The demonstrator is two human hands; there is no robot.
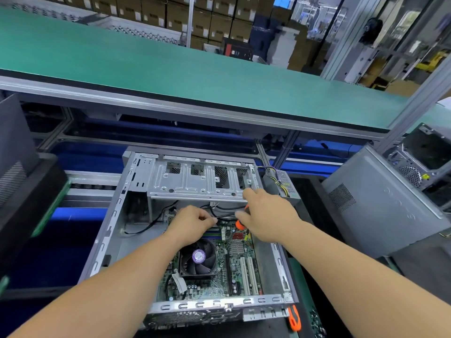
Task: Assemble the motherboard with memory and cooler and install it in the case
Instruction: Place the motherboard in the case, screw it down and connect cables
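Left hand [192,222] pinches black cables [227,214] clear of the green motherboard [219,267] (already cased); right hand [266,215] grips an orange-handled screwdriver [240,223], likely for mounting screws.

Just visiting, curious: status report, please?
Left hand pinches black cable. Right hand grips orange screwdriver. Motherboard with cooler sits in case.

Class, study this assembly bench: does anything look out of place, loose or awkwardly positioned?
Two things. An orange-handled tool lies at the case's near right corner, outside it. Loose black cables trail across the case floor beyond the motherboard, unconnected at one visible end.
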